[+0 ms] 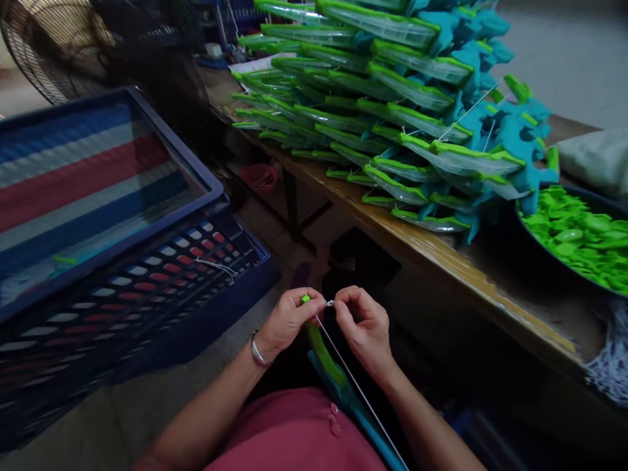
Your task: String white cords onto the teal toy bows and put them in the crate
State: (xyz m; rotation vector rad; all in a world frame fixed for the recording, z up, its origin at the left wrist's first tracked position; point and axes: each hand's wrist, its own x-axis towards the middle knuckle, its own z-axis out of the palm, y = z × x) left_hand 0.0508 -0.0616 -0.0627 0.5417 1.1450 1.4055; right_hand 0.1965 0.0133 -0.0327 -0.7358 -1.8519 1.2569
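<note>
Head view, nearest first: a long green-and-teal piece [328, 360] runs up the front of the person's body, on the near side of the table and well apart from it; its lower end is out of sight. Beside it stretches a white string [360, 391]. If that string is under load, a slack grip could let it spring back.

At the upper end, the left hand [294, 314] pinches narrowly around the green tip [305, 299]. The right hand [364, 327], also narrowed to a fingertip pinch, has the small white loop [330, 303] at the string's end, in the gap between the hands. So small a hold could easily slip, and a badly seated loop might work free; whether it is knotted is too small to tell.

Left of the table stands the dark blue crate [214, 194], with a loose tie on its side that might snag a passing part.

On the table [483, 292], similar pieces form a tall pile [383, 121] close to the near edge; a knock, or a tug on one of its trailing strings, could bring some down. Toward the table's right end, small green parts [579, 239] fill a dark tub, and a bunch of white strings [611, 363] droops over the edge, liable to tangle.
</note>
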